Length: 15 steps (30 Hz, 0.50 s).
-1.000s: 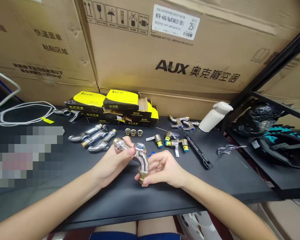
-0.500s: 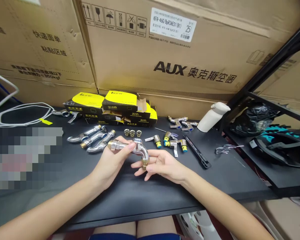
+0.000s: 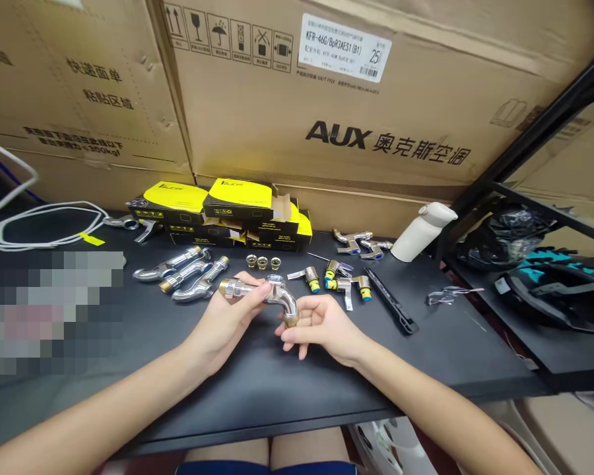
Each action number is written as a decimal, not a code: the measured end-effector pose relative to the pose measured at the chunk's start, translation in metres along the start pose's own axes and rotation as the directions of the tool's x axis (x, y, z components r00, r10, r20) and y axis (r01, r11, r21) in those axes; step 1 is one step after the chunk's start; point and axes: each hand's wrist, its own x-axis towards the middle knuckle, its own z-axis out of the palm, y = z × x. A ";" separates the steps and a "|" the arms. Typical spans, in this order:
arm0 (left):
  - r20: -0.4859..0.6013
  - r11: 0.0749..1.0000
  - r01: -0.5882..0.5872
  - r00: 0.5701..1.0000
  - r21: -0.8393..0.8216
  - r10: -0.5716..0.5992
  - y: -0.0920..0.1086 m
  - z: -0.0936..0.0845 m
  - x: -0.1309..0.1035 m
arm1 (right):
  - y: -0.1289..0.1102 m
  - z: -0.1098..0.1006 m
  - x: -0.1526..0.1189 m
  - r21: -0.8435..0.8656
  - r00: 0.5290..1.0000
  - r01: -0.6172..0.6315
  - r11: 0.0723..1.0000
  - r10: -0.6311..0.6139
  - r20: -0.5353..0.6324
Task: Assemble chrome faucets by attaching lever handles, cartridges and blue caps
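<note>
My left hand [image 3: 226, 323] is wrapped round the body of a chrome faucet [image 3: 283, 298], thumb on top, above the black table. The faucet's threaded inlet points left and its curved spout bends down to the right. At the spout's end is a brass-coloured nozzle [image 3: 290, 322], which the fingers of my right hand [image 3: 321, 330] pinch. Left of my hands lie several other chrome faucet bodies [image 3: 198, 284]. Three small brass rings [image 3: 262, 263] stand in a row behind the faucet. To the right are several valve handles [image 3: 307, 278] with yellow and blue ends.
Yellow-and-black boxes [image 3: 237, 200] are stacked at the back against large cartons [image 3: 376, 105]. A black utility knife [image 3: 391, 302], a white bottle [image 3: 420, 232] and clear plastic scraps [image 3: 445, 295] lie or stand on the right. A white cable [image 3: 44, 227] is coiled at the left.
The faucet and my left hand have shifted slightly right. My right hand's fingers, spread around the spout end before, have curled in closer on the nozzle.
</note>
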 end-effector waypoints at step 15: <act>0.184 0.456 -0.128 0.980 0.881 -0.079 0.015 -0.011 0.000 | -0.002 -0.017 0.002 -0.219 0.950 0.145 0.965 -0.198 -0.240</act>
